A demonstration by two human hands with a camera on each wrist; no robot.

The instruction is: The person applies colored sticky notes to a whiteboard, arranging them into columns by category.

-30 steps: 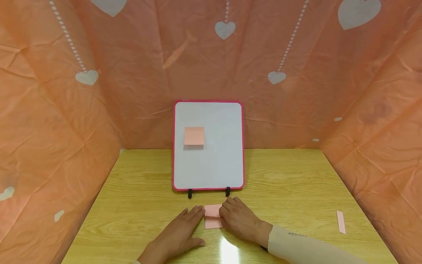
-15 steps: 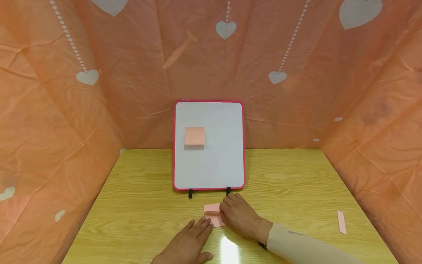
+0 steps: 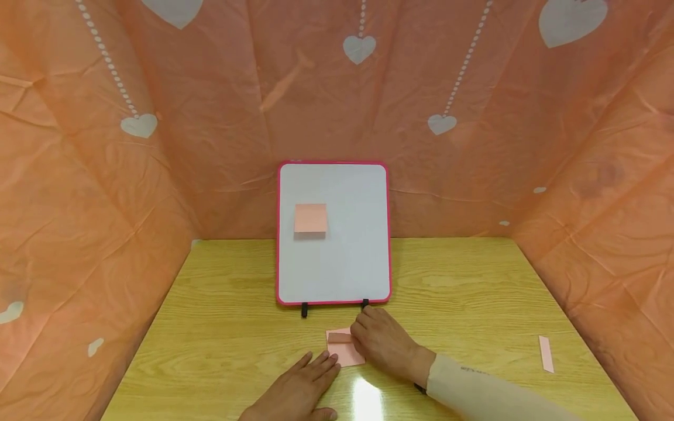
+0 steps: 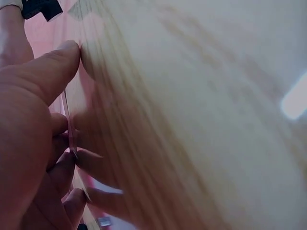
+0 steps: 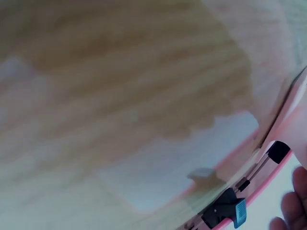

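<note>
A pink sticky note (image 3: 348,355) lies on the table in front of the whiteboard in the head view. Across its upper part runs a raised, darker pink strip (image 3: 339,338). My right hand (image 3: 387,342), fingers curled, pinches the note at this strip's right end; its thumb and fingertips are hidden. My left hand (image 3: 300,386) rests spread, its fingertips on the note's lower left corner. The left wrist view shows the left thumb (image 4: 60,69) and fingers low over the wood. Only a few right fingers (image 5: 293,203) show at the right wrist view's edge.
A pink-framed whiteboard (image 3: 342,263) stands behind the hands on black feet (image 3: 304,310). Another pink sticky note (image 3: 310,218) is stuck on its left half. A thin pink paper strip (image 3: 546,354) lies far right on the wooden table (image 3: 210,292). Orange cloth (image 3: 326,105) surrounds the table.
My left hand has shifted from the note's left side to its lower left corner. The right hand has moved slightly away from me, and the raised strip has changed shape.
</note>
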